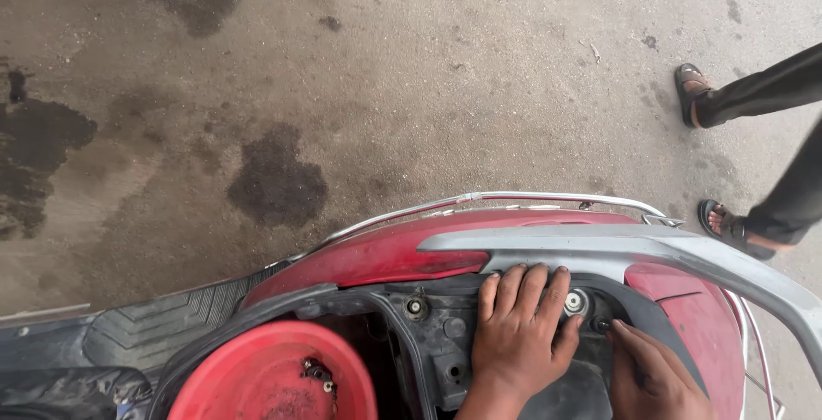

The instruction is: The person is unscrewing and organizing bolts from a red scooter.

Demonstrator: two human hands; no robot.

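A red scooter body stands on stained concrete floor, its grey grab rail arching over the open rear. The left hand lies flat, fingers spread, on the black inner frame, holding nothing. A silver bolt sits just beside its fingertips. The right hand pinches a small dark fastener, a narrow grip, just below that bolt.
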